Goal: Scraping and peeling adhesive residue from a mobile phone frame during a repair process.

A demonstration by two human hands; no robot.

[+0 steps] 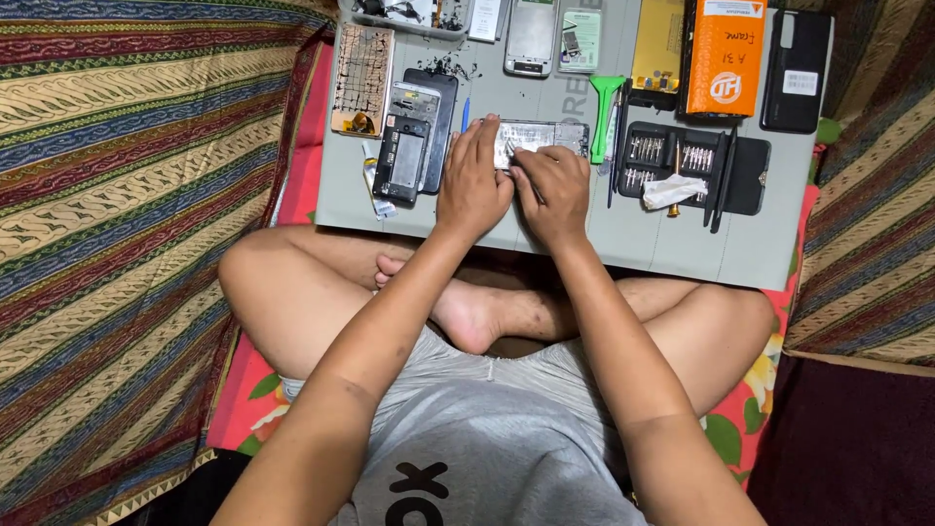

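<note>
An opened phone body [542, 139] lies flat on a grey work mat [633, 244]. My left hand [473, 180] rests on its left end and holds it down. My right hand [551, 190] is closed just in front of the phone, fingertips pressed at its near edge; whether it grips a small tool there is hidden. Both hands touch each other over the mat's near middle.
Left of my hands lie a black phone frame [402, 159], a dark back panel [438, 97] and a gold-tinted board [361, 78]. Right: an open black screwdriver bit case [693, 168], a green plastic tool [604, 112], an orange box [726, 56], a black phone [797, 70]. Striped patterned cloth [127, 195] surrounds.
</note>
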